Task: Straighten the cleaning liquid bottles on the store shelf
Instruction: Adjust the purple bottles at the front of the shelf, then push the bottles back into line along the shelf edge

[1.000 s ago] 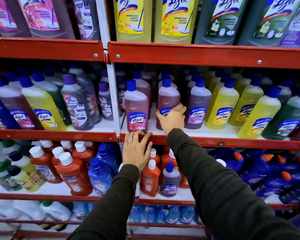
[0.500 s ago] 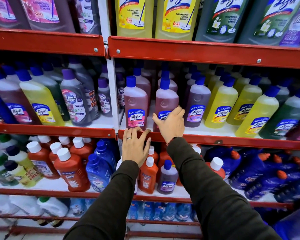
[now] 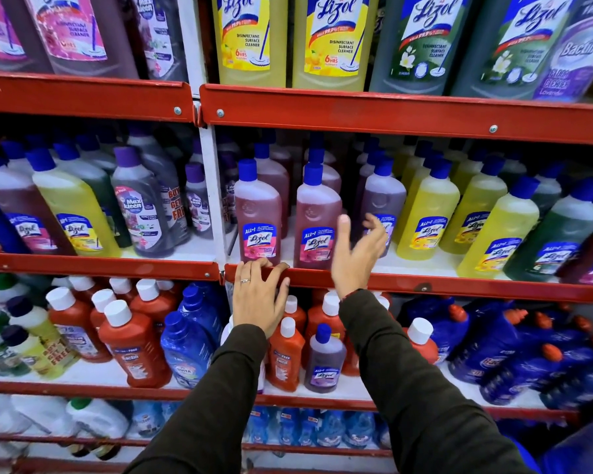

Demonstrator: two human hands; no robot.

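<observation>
Two pink cleaning liquid bottles with blue caps stand upright side by side at the front of the middle shelf: the left pink bottle (image 3: pixel 258 213) and the right pink bottle (image 3: pixel 317 220). My right hand (image 3: pixel 356 254) hovers open just right of the right pink bottle, fingers spread and blurred, in front of a purple bottle (image 3: pixel 382 203). My left hand (image 3: pixel 259 297) rests flat on the red shelf edge (image 3: pixel 425 285) below the left pink bottle, holding nothing.
Rows of yellow bottles (image 3: pixel 427 213) and green bottles (image 3: pixel 555 241) lean to the right on the same shelf. A white upright post (image 3: pixel 213 200) divides the shelf bays. Orange bottles (image 3: pixel 134 347) and blue bottles (image 3: pixel 189 347) fill the shelf below; large bottles stand above.
My right hand has let go of the right pink bottle and moved right, opening. That bottle now stands forward and upright beside the left one. My left hand stays on the shelf edge.
</observation>
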